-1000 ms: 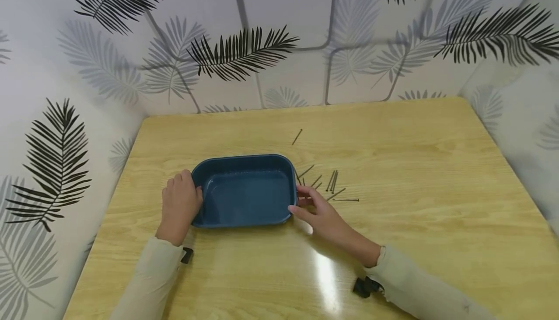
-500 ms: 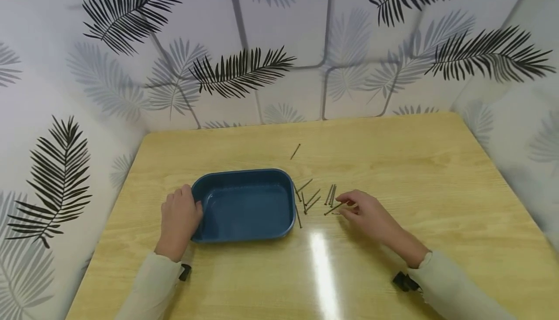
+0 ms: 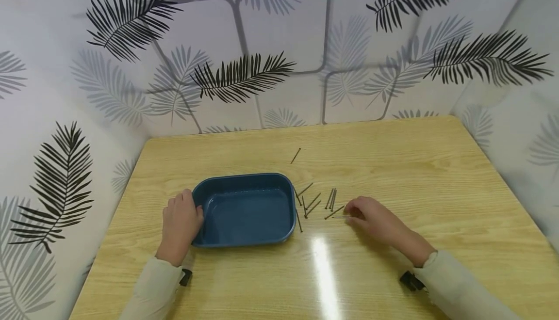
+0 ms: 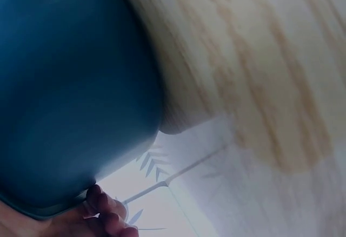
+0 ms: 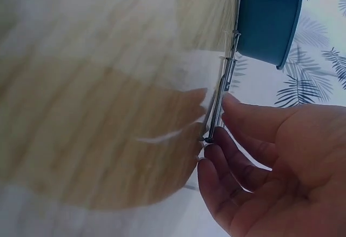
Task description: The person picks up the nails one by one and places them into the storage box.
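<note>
My left hand (image 3: 180, 220) grips the left rim of a deep blue plastic tray (image 3: 249, 218), thumb inside the wall. In the left wrist view the fingers (image 4: 111, 212) curl at the edge of the tray (image 4: 75, 96). To the right of the tray, my right hand (image 3: 375, 220) is down at the table, thumb and fingertips pinching the head end of a thin nail (image 3: 340, 217). In the right wrist view, the nail heads lie close to the fingers (image 5: 216, 180). Several more nails (image 3: 312, 206) lie loose between tray and hand.
The wooden table (image 3: 419, 179) carries a single nail (image 3: 296, 155) farther back, behind the tray. Leaf-patterned wall covering (image 3: 284, 34) rises at the table's back and sides. A bright light reflection (image 3: 325, 276) runs down the front of the tabletop.
My right hand has left the tray's right side and moved right to the nails, its fingers coming round one. The left hand stays on the tray. The head view has tilted up slightly.
</note>
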`<state>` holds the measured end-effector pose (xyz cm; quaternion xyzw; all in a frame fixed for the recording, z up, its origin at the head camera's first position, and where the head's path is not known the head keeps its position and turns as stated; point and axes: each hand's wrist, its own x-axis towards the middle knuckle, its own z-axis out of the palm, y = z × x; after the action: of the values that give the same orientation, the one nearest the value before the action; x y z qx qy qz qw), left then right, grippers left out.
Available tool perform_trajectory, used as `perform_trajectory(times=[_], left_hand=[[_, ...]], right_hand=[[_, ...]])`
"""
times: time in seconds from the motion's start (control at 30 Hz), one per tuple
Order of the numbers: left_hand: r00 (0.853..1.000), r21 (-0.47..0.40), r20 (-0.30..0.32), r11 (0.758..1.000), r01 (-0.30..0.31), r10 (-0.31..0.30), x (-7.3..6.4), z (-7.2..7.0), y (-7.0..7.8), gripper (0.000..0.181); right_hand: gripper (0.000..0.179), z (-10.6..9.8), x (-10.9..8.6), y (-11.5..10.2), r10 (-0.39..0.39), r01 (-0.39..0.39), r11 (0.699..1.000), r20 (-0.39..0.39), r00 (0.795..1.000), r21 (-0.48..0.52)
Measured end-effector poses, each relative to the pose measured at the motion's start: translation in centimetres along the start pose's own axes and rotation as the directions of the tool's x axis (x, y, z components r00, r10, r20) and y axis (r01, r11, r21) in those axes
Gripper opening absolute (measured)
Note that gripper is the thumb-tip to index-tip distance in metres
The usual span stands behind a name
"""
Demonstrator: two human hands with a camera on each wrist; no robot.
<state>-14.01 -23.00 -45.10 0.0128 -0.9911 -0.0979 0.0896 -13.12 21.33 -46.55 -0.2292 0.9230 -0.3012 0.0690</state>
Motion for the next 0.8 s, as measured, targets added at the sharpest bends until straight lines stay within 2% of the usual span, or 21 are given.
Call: perform_trajectory(times=[0.3, 0.8], left_hand=[[0.999, 0.014, -0.026, 0.999, -0.03, 0.031, -0.14, -0.07, 0.06, 0.025], [1.0, -0.002, -0.016, 1.0, -0.016, 0.016, -0.03, 0.06, 0.01, 0.023]], right_hand=[[0.005, 0.36, 0.32, -0.18, 0.036, -0.038, 0.999, 0.066, 0.997, 0.028], [0.006, -0.24, 0.48, -0.91, 0.119, -0.131, 0.988, 0.137, 0.983, 0.078]])
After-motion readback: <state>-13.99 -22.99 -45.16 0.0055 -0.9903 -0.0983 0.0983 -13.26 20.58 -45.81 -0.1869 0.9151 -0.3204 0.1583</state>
